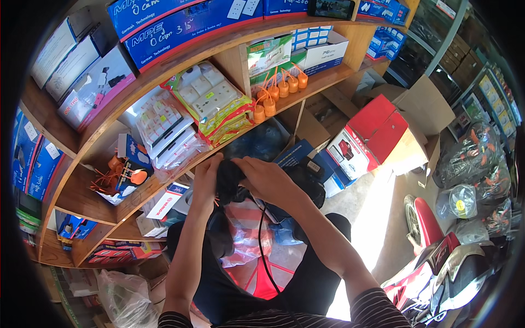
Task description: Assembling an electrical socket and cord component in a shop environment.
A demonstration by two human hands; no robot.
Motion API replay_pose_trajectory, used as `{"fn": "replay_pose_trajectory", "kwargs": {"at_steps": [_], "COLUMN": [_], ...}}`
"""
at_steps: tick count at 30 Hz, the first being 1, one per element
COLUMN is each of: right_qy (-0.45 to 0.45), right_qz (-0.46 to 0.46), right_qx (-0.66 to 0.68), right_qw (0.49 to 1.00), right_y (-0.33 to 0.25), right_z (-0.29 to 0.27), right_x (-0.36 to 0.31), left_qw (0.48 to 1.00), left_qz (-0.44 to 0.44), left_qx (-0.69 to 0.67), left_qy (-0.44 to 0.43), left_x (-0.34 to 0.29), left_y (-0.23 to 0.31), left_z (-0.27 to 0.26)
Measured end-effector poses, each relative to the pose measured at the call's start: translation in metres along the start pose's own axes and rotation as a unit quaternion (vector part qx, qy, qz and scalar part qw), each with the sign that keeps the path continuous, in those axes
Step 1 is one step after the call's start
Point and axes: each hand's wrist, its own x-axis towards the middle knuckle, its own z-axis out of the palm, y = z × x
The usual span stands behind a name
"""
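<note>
Between both hands, in front of the lower shelves, is a dark black object [228, 177] whose kind I cannot make out. My left hand [208, 174] grips its left side, fingers pointing up and away. From the right, my right hand [263, 178] closes on the same object with bent fingers. Just below it hangs a red-and-white striped plastic bag [249, 221], between my dark-clothed knees. A thin black cable [261, 240] runs down from near my right wrist toward my body.
Wooden shelves [158, 60] curve across the left and top, holding packed power strips [210, 98], orange lamp sockets [283, 88] and blue boxes [191, 33]. A red-and-white carton [358, 147] stands at the right on the floor. Beyond it is a red motorbike [429, 224] beside plastic-wrapped goods [473, 164].
</note>
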Motion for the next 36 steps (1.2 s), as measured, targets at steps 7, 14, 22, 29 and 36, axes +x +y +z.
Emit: {"fn": "replay_pose_trajectory", "kwargs": {"at_steps": [7, 14, 22, 29, 36], "right_qy": [0.088, 0.057, 0.185, 0.028, 0.010], "right_qz": [0.006, 0.269, 0.072, -0.046, -0.111], "right_qx": [0.049, 0.394, 0.060, 0.151, -0.094], "right_qw": [0.995, 0.877, 0.978, 0.987, 0.989], "right_y": [0.012, 0.001, -0.001, -0.009, -0.003], "right_z": [0.019, 0.033, 0.006, -0.028, -0.011], "right_x": [-0.006, -0.004, -0.009, -0.029, -0.041], "left_qw": [0.985, 0.864, 0.984, 0.861, 0.967], "left_qz": [0.163, 0.397, 0.162, 0.404, -0.084], "left_qx": [-0.045, 0.296, -0.039, 0.233, -0.050], "left_qy": [-0.027, 0.090, -0.057, -0.201, -0.237], "left_x": [0.010, -0.009, 0.008, -0.003, -0.004], "left_y": [-0.032, -0.008, -0.005, 0.005, -0.003], "left_z": [0.002, 0.012, 0.013, 0.000, -0.012]}}
